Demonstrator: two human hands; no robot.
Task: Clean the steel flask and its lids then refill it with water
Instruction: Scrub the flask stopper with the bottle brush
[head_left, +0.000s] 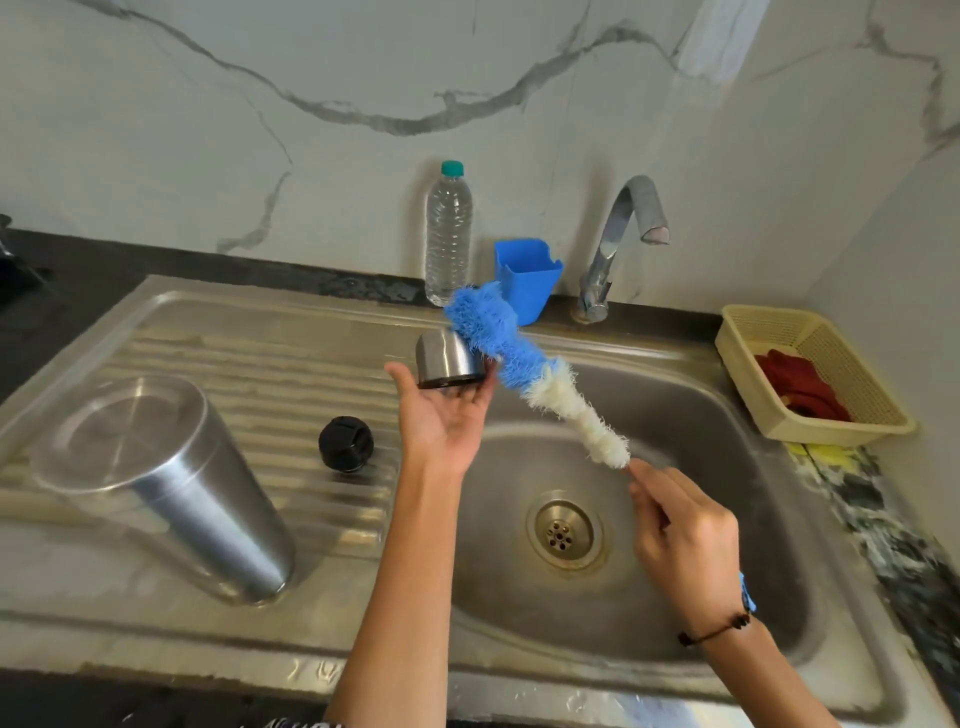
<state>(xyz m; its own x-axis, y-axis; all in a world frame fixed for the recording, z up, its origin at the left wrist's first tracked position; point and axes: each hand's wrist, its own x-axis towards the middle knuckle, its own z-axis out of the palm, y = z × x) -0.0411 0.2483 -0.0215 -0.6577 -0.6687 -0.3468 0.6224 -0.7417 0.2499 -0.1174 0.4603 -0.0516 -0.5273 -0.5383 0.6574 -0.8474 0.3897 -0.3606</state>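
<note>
The steel flask (208, 499) stands upside down on the drainboard at the left. Its black inner lid (345, 443) lies on the drainboard beside it. My left hand (441, 415) is palm up over the sink's left rim, thumb spread; the steel outer lid (447, 361) lies on its side on my fingers. My right hand (680, 535) grips the thin handle of a blue and white bottle brush (519, 358) above the basin. The blue bristle end touches the steel lid's right side.
The steel sink basin (675, 415) has a drain (563, 532) below my right hand. A tap (618, 239), a blue holder (527, 280) and a plastic water bottle (448, 234) stand behind. A cream basket (831, 374) with red cloth sits at the right.
</note>
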